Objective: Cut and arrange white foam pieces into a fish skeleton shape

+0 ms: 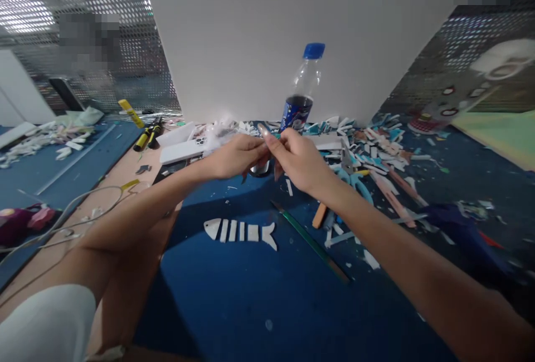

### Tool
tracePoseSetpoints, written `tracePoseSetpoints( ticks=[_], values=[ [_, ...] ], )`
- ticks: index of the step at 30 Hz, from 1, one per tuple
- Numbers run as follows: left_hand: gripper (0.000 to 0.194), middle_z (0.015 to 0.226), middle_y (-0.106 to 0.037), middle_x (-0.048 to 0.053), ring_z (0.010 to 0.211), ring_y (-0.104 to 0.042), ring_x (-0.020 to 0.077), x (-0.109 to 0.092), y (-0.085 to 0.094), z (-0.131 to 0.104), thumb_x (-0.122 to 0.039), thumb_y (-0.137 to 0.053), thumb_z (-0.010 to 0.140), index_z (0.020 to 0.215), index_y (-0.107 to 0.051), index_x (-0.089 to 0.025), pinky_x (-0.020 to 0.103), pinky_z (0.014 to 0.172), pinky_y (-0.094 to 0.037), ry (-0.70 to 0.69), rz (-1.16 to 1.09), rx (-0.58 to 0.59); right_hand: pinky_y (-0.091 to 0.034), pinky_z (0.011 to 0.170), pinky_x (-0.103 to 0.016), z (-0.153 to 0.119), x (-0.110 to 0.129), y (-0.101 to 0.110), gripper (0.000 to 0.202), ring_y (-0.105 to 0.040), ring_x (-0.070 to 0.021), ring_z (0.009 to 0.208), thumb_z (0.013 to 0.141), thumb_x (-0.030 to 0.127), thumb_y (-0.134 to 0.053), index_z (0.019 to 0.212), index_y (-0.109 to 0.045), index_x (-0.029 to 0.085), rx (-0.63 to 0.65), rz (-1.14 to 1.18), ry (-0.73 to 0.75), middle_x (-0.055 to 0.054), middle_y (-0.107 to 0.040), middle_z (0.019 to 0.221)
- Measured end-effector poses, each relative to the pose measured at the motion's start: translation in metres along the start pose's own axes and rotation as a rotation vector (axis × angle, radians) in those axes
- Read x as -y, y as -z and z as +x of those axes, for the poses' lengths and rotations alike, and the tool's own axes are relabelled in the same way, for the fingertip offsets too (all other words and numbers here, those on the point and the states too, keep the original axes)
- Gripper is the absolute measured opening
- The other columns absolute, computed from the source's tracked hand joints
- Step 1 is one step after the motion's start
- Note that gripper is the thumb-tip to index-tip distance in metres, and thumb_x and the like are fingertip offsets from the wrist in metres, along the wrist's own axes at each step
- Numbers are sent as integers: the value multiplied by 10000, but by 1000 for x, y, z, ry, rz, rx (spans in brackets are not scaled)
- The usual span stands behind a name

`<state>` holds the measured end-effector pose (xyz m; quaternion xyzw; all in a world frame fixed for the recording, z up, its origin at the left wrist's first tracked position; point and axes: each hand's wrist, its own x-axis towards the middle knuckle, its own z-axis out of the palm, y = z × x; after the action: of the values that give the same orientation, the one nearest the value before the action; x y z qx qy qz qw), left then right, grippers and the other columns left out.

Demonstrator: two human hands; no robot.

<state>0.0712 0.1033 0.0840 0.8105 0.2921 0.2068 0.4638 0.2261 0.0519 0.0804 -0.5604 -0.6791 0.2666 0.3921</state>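
My left hand (240, 156) and my right hand (295, 156) meet above the far part of the blue mat (251, 306). Their fingers are closed together around something small that I cannot make out. A round shiny object (259, 169) shows just beneath them. Nearer to me, a white fish shape (253, 233) lies cut into several separate pieces, with its head to the left and tail to the right. To its right rests a green craft knife (311, 240), pointing away from me at a slant.
Behind my hands stands a bottle of dark drink (297, 108) before a white board (251, 39). Scraps surround blue-handled scissors (357, 184) at the right. An orange piece (320, 215) lies beside them. Yellow-and-black markers (144, 136) and a cable (79, 197) are at the left.
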Motion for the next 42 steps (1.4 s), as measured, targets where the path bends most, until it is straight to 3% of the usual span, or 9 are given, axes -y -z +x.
tracePoseSetpoints(
  ticks=[3,7,12,15,18,23,29,34,42],
  values=[
    [439,363,-337,-85,299,-331,45,0,-2,4,-208,-306,1005,595,-458,-163,146,369,-361,33,-60,53,-362,426,-254,0,-7,-10,543,-523,-136,393,840,731,-392,650,-427,223,12,92,1,20,-515,422],
    [423,340,-326,-93,293,-304,47,12,-4,10,-292,-373,998,606,-464,-164,158,383,-369,33,-80,9,-271,306,-237,0,-15,-22,593,-386,-99,240,850,716,-391,541,-451,213,22,240,-73,48,-397,307],
    [395,409,-363,-88,338,-348,61,54,-17,1,-445,-394,974,683,-440,-183,167,365,-309,-67,-46,-262,-225,262,-209,7,-30,-23,599,-340,-70,208,833,683,-486,478,-353,220,48,264,-68,65,-356,289],
    [370,437,-378,-90,347,-339,62,82,-26,-13,-469,-379,970,728,-426,-193,169,359,-274,-121,-15,-418,-190,242,-208,8,-35,-27,586,-296,-66,185,843,670,-486,489,-419,208,183,272,-78,70,-345,270],
    [322,460,-441,-78,358,-354,64,95,-31,-26,-429,-382,970,763,-444,-191,177,380,-291,-142,44,-500,-221,246,-210,4,-35,-37,585,-322,-77,189,837,689,-471,541,-515,186,349,280,-81,61,-376,272],
    [307,447,-421,-72,376,-351,66,88,-32,-33,-382,-441,932,694,-454,-188,191,401,-270,-189,176,-499,-308,305,-199,1,-35,-50,645,-434,-87,254,831,755,-361,555,-500,189,418,305,-17,39,-436,312],
    [324,423,-356,-81,374,-308,62,83,-30,-32,-373,-448,927,681,-522,-175,204,413,-236,-295,260,-436,-372,390,-214,1,-45,-47,541,-444,-84,294,852,692,-430,617,-466,206,344,298,108,64,-464,361],
    [354,449,-367,-72,390,-316,67,87,-31,-35,-371,-415,960,656,-450,-194,217,415,-246,-339,229,-424,-409,462,-230,-3,-42,-48,536,-490,-93,430,864,696,-394,635,-462,216,232,303,187,44,-484,503],
    [371,482,-441,-52,405,-385,76,89,-32,-40,-444,-372,984,698,-418,-212,216,415,-310,-363,110,-504,-475,425,-262,-4,-21,-46,445,-511,-116,369,888,572,-502,620,-457,219,344,549,94,54,-481,433]
  ],
)
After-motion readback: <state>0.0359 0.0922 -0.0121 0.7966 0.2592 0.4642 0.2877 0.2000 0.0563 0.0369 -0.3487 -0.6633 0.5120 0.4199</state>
